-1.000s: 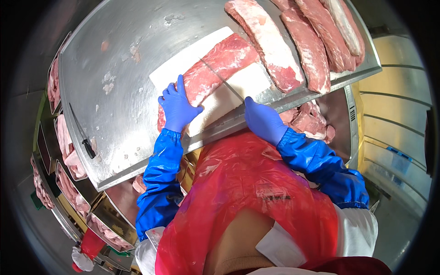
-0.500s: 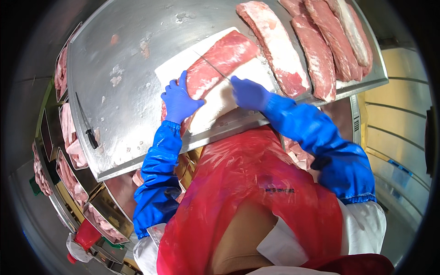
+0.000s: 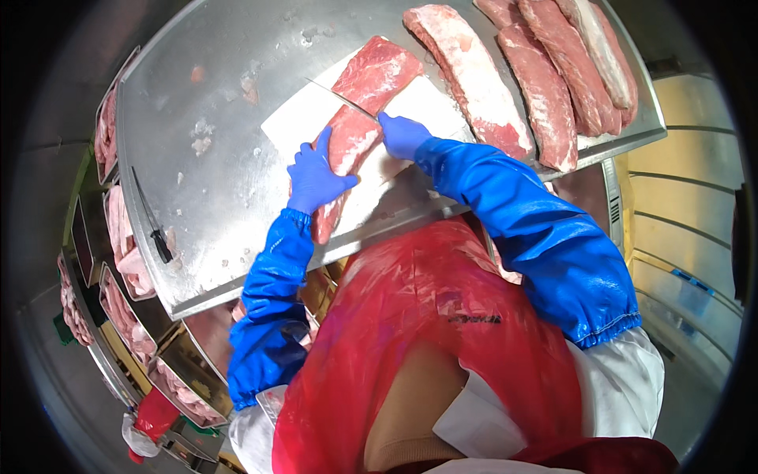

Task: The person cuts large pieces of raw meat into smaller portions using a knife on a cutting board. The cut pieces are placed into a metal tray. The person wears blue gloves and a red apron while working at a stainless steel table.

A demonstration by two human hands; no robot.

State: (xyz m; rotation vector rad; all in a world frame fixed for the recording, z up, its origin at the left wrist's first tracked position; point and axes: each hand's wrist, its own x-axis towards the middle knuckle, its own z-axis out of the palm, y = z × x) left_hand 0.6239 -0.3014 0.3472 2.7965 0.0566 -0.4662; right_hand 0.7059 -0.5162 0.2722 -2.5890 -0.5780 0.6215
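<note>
A boneless pork loin (image 3: 350, 144) lies on a white cutting board (image 3: 288, 117). My left hand (image 3: 316, 178) rests on its near part, the thumb stretched over the meat and the fingers spread along its left side. My right hand (image 3: 404, 137) is closed round a knife (image 3: 341, 96), its handle hidden in the fist. The thin blade lies across the loin, its tip past the left edge. Beyond the blade, the far portion of meat (image 3: 380, 73) sits offset to the right; whether it is fully severed I cannot tell. Both hands wear blue gloves.
More loins (image 3: 474, 83) lie at the right of the metal table (image 3: 229, 158). A second knife with a black handle (image 3: 162, 246) lies at the table's left edge. Meat-filled trays (image 3: 126, 312) stand beyond it. Another person (image 3: 150, 419) is at lower left.
My right hand and the knife have moved left and slightly up. The loin, whole-looking before, now shows a break at the blade, its far portion shifted up and left.
</note>
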